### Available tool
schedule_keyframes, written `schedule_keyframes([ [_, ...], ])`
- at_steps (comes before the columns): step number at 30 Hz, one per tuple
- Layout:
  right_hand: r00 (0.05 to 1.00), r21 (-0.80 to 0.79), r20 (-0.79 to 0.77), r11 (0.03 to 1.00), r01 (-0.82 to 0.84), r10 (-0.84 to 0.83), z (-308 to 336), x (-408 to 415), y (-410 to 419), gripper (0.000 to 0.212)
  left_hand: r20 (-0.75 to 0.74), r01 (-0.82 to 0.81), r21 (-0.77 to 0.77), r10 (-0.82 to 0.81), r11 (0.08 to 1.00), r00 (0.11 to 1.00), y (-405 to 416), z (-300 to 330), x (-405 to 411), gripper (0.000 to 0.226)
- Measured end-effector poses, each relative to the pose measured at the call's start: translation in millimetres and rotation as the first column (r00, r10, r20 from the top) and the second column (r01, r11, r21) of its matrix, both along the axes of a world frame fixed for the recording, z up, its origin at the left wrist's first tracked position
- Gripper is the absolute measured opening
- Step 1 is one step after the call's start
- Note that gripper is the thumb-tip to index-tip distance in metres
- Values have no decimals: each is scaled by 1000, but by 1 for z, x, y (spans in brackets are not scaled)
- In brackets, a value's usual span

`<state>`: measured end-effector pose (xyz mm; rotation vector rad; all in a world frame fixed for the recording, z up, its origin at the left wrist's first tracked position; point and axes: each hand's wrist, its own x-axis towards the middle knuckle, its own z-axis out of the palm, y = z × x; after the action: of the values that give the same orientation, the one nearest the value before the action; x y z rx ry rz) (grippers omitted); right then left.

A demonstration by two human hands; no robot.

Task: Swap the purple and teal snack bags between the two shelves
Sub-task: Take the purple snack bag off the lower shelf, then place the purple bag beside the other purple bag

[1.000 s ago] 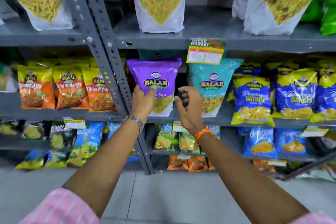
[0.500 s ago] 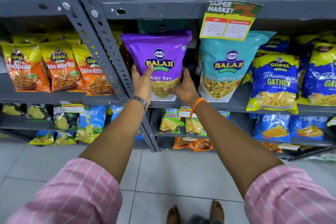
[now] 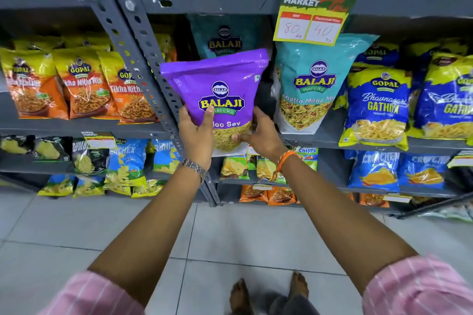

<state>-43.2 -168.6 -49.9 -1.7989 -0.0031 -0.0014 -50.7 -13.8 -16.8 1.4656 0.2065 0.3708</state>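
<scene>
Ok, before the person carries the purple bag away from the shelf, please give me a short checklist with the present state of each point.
1. Both hands on the purple bag: ok. Left hand grips its lower left, right hand its lower right.
2. Bag lifted off the shelf edge: ok, it looks pulled forward and raised.
3. Bag clear of the grey upright post: cannot tell, its left corner overlaps the post in view.
4. Teal bag beside it standing: ok, upright on the shelf.
5. Price tag untouched: ok, it hangs above, apart from the bag.
6. Destination spot free: cannot tell.
</scene>
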Motion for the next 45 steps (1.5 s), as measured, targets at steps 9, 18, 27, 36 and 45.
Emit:
schedule_keyframes([
  [9, 998, 17, 25, 998, -55, 55, 73, -89, -5, 66, 172, 24, -6, -23, 1000, 985, 18, 53, -83, 25],
  [18, 978, 123, 206, 992, 7, -33, 203, -132, -42, 58, 398, 150, -79, -107, 985, 911, -21, 188, -93, 25],
  [27, 885, 160, 421, 977, 143, -198, 312, -97, -100, 42, 497, 267, 53, -257, 962, 829, -77, 301, -46, 35],
  [36, 837, 121, 449, 949, 290, -313, 348, -22, -128, 42, 415, 59, 348, -210, 936, 885, -115, 350, 25, 37],
  [45, 829, 148, 433, 935, 322, -354, 336, 15, -128, 53, 357, -27, 440, -148, 897, 922, -130, 343, 51, 19],
])
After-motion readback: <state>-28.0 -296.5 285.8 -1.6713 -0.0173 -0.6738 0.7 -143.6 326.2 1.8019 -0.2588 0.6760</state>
